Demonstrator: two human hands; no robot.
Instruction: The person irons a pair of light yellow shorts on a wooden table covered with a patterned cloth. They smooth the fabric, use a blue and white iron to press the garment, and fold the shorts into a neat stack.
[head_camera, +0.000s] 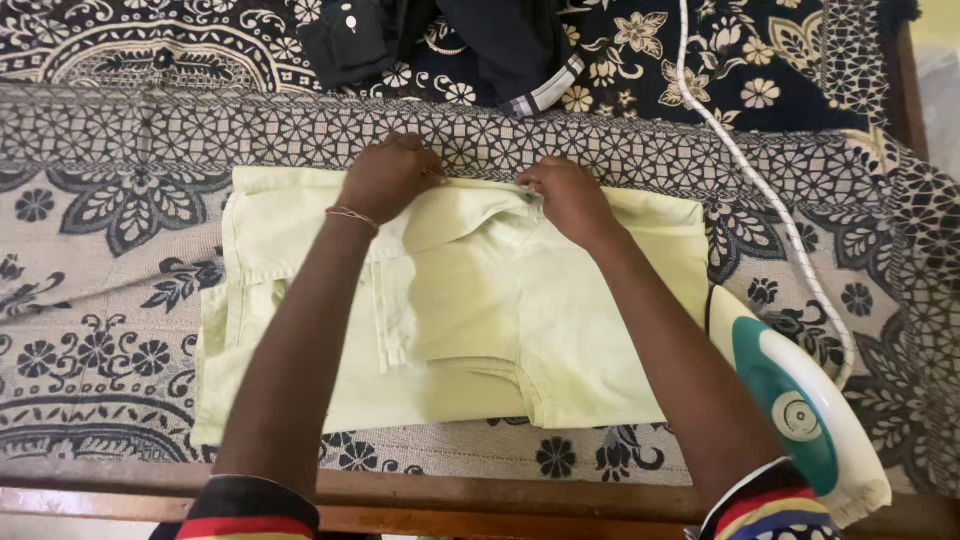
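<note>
A pale yellow-green folded shirt (470, 310) lies flat on a patterned black-and-cream cloth (110, 240). My left hand (388, 178) rests on the shirt's far edge, fingers curled down on the fabric near the collar. My right hand (568, 198) pinches the collar edge just to the right of it. A thin pink band circles my left wrist. Both forearms reach over the shirt and hide part of its middle.
A white and teal clothes iron (805, 405) stands at the near right, its white cord (760, 190) running up to the far edge. Dark clothing (480, 45) lies at the far side. A wooden edge (450, 495) runs along the near side.
</note>
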